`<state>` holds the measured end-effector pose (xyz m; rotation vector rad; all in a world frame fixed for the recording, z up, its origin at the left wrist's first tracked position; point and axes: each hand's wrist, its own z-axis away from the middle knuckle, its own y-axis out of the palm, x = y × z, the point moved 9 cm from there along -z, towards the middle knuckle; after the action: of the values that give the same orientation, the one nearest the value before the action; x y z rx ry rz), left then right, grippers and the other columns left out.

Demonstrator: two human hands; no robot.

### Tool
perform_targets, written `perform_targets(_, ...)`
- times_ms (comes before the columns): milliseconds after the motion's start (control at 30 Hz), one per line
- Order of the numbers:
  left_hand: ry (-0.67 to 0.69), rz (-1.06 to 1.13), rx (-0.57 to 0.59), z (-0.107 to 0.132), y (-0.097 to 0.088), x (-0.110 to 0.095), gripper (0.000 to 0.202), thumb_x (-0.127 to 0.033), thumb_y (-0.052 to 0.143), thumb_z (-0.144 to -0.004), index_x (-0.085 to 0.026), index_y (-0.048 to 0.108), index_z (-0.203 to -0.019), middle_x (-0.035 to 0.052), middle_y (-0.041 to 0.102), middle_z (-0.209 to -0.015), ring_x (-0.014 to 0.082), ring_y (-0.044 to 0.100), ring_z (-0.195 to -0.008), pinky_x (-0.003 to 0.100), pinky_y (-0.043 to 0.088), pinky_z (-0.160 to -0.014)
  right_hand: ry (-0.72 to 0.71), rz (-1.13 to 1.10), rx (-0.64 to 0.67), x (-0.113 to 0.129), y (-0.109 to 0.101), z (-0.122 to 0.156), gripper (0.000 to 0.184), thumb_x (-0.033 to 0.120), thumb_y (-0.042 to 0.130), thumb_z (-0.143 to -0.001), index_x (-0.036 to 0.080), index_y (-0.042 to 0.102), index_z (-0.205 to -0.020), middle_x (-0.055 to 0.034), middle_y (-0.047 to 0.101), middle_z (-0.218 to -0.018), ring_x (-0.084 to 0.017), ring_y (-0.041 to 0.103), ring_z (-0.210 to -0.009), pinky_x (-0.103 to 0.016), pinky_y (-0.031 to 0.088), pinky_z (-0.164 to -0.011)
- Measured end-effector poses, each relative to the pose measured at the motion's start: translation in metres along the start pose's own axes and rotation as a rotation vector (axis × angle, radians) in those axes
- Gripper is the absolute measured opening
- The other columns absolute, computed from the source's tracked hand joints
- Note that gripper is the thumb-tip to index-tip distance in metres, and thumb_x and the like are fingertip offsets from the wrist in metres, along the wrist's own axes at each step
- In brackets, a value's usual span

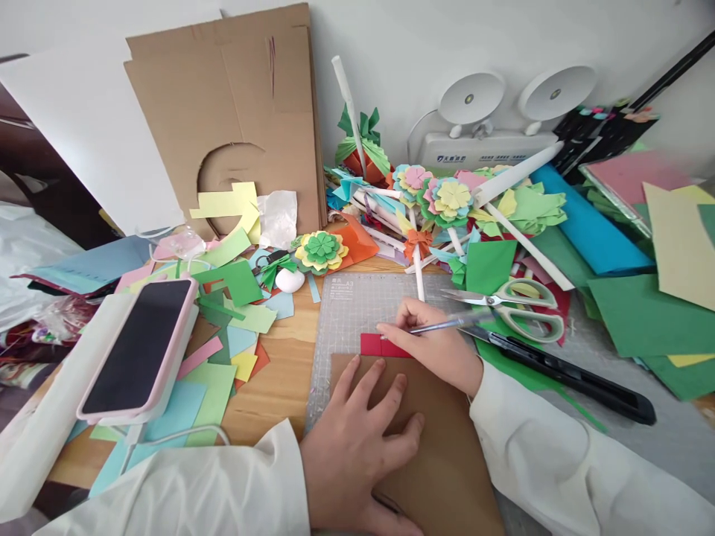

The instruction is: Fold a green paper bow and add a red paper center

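My left hand (357, 447) lies with fingers spread on a sheet of brown cardboard (441, 454), the fingertips close to its far edge. Just past that edge a strip of red paper (371, 344) shows, partly covered by the cardboard and my right hand. A pen (441, 323) is pinched in my right hand (441, 346), its tip low over the red paper. Under the cardboard is a grey gridded cutting mat (340, 320). Scissors (514, 301) and a black utility knife (575, 372) rest to the right of my right hand.
On the left, a phone (139, 350) sits on a stand with a cable, among coloured paper scraps (212, 387). Behind stand cardboard panels (268, 97), paper flowers (321, 249), rolled paper sticks (519, 175) and a white twin-lamp light (485, 149). Green sheets (642, 313) lie at right.
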<state>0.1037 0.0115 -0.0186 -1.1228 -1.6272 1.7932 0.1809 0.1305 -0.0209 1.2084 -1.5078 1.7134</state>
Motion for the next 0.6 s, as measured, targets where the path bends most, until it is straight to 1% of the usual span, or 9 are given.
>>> perform_targets(67, 0.016, -0.011, -0.014, 0.001, -0.001, -0.001, 0.093, -0.085, 0.044, -0.063, -0.022, 0.047, -0.132, 0.018, 0.042, -0.14, 0.046, 0.029, -0.131, 0.063, 0.014, -0.107, -0.081, 0.026, -0.043, 0.005, -0.01, 0.005, 0.009, 0.025, 0.054, -0.085, 0.021, 0.05, -0.078, 0.0012, 0.056, -0.074, -0.015, 0.054, -0.068, -0.026, 0.045, -0.063)
perform_targets(100, 0.027, -0.017, -0.017, 0.002, -0.001, -0.002, 0.094, -0.084, 0.044, -0.063, -0.02, 0.047, -0.132, 0.0184, 0.043, -0.14, 0.0456, 0.029, -0.131, 0.061, 0.016, -0.107, -0.148, 0.068, -0.053, 0.009, -0.013, 0.009, 0.004, 0.023, 0.051, -0.088, 0.022, 0.053, -0.086, -0.0012, 0.06, -0.082, -0.016, 0.057, -0.076, -0.029, 0.047, -0.07)
perform_targets(133, 0.039, -0.022, -0.015, 0.003, -0.001, -0.003, 0.093, -0.083, 0.045, -0.064, -0.018, 0.048, -0.131, 0.0187, 0.044, -0.139, 0.045, 0.029, -0.132, 0.06, 0.017, -0.108, -0.221, 0.127, -0.051, 0.014, -0.015, 0.014, 0.009, 0.021, 0.045, -0.091, 0.022, 0.055, -0.092, -0.0032, 0.062, -0.087, -0.018, 0.058, -0.082, -0.031, 0.047, -0.076)
perform_targets(200, 0.056, -0.026, 0.0, 0.006, -0.001, -0.006, 0.092, -0.081, 0.046, -0.065, -0.016, 0.048, -0.13, 0.0188, 0.045, -0.138, 0.044, 0.03, -0.132, 0.057, 0.019, -0.109, -0.341, 0.264, -0.024, 0.021, -0.013, 0.024, 0.019, 0.017, 0.038, -0.094, 0.023, 0.056, -0.097, -0.0057, 0.063, -0.09, -0.021, 0.058, -0.088, -0.036, 0.046, -0.081)
perform_targets(267, 0.057, -0.03, 0.025, 0.01, -0.001, -0.009, 0.09, -0.079, 0.047, -0.067, -0.015, 0.048, -0.13, 0.0191, 0.044, -0.139, 0.0431, 0.03, -0.132, 0.057, 0.02, -0.109, -0.393, 0.378, 0.003, 0.023, -0.007, 0.033, 0.02, 0.014, 0.041, -0.093, 0.023, 0.057, -0.099, -0.007, 0.062, -0.092, -0.023, 0.057, -0.092, -0.039, 0.046, -0.082)
perform_targets(333, 0.051, -0.042, 0.05, 0.015, -0.002, -0.013, 0.087, -0.077, 0.048, -0.069, -0.014, 0.048, -0.13, 0.0194, 0.042, -0.141, 0.0422, 0.03, -0.133, 0.057, 0.02, -0.109, -0.406, 0.446, 0.017, 0.022, -0.001, 0.038, 0.017, 0.012, 0.046, -0.09, 0.022, 0.058, -0.098, -0.0078, 0.06, -0.094, -0.024, 0.055, -0.093, -0.04, 0.046, -0.083)
perform_targets(433, 0.042, -0.075, 0.083, 0.021, -0.003, -0.019, 0.084, -0.074, 0.049, -0.072, -0.015, 0.046, -0.132, 0.0184, 0.039, -0.144, 0.0407, 0.029, -0.134, 0.057, 0.02, -0.11, -0.395, 0.408, 0.004, 0.022, 0.003, 0.04, 0.013, 0.01, 0.053, -0.085, 0.021, 0.058, -0.092, -0.0071, 0.059, -0.09, -0.024, 0.054, -0.09, -0.04, 0.047, -0.08)
perform_targets(533, 0.015, -0.115, 0.091, 0.026, -0.003, -0.022, 0.079, -0.071, 0.049, -0.075, -0.017, 0.044, -0.133, 0.0161, 0.037, -0.146, 0.0388, 0.029, -0.135, 0.056, 0.022, -0.109, -0.403, 0.31, -0.034, 0.025, -0.005, 0.04, 0.012, 0.01, 0.054, -0.082, 0.021, 0.057, -0.085, -0.0032, 0.059, -0.079, -0.02, 0.055, -0.079, -0.034, 0.048, -0.072)
perform_targets(600, -0.004, -0.136, 0.077, 0.028, -0.005, -0.021, 0.076, -0.069, 0.051, -0.076, -0.019, 0.045, -0.132, 0.0142, 0.038, -0.146, 0.0368, 0.03, -0.135, 0.054, 0.024, -0.11, -0.414, 0.274, -0.09, 0.03, -0.017, 0.041, 0.012, 0.012, 0.051, -0.085, 0.021, 0.057, -0.088, -0.0022, 0.057, -0.077, -0.018, 0.056, -0.074, -0.031, 0.049, -0.069)
